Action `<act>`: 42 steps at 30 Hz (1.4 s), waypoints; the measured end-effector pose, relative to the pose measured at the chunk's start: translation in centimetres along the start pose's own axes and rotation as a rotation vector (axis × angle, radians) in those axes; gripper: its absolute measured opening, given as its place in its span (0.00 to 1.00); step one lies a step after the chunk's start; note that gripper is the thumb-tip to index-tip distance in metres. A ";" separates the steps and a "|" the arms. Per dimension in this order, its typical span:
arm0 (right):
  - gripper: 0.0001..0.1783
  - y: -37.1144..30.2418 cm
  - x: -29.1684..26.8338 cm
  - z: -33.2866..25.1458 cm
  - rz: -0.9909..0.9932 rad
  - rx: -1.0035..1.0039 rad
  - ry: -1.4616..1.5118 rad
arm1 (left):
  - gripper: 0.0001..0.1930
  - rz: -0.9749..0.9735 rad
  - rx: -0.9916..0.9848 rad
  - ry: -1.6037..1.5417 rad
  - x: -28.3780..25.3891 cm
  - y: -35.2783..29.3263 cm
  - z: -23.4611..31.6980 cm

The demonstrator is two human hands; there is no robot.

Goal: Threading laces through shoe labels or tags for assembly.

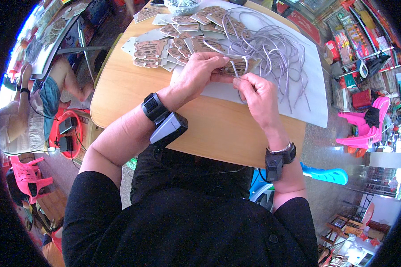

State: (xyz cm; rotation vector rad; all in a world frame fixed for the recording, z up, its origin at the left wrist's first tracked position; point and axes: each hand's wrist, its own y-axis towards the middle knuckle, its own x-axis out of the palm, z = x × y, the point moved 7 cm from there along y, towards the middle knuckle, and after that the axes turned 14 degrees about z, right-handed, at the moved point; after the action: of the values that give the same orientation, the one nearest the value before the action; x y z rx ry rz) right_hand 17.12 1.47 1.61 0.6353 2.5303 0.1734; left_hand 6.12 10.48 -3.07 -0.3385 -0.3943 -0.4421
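Note:
My left hand (pixel 196 75) is closed on a small brown card (pixel 241 66) with dark shapes on it, gripping its left side. My right hand (pixel 257 95) pinches a thin grey cord at the card's lower edge, and the fingertips of both hands almost meet there. A pale loop of cord stands up over the card's face. Just beyond, a tangle of grey-lilac cords (pixel 276 49) spreads over a white sheet (pixel 314 107). Stacks of similar brown cards (pixel 150 50) with white dots lie beyond my left hand.
A clear bowl (pixel 182 6) of small pieces stands at the far edge of the wooden table (pixel 120 98). Another person (pixel 24 107) sits at left beside a red basin (pixel 78 133). Pink chairs (pixel 372 120) and loaded shelves (pixel 356 35) are at right.

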 end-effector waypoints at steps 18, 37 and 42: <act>0.07 0.1 -0.7 -0.7 0.283 -0.245 0.025 | 0.12 -0.016 0.042 0.075 0.5 -0.2 0.1; 0.04 -0.4 -1.1 -1.9 0.375 -0.313 0.011 | 0.16 -0.126 -0.112 -0.088 2.2 -1.3 -0.5; 0.03 -0.6 -1.3 -2.4 0.399 -0.361 -0.104 | 0.15 -0.188 -0.123 -0.111 2.6 -1.7 -0.4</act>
State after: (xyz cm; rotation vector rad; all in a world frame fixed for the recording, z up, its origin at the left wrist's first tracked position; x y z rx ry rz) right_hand 16.59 0.37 4.15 0.9607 2.1691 0.7002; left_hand 7.64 8.01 -1.87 -0.4484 -0.5102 -0.6346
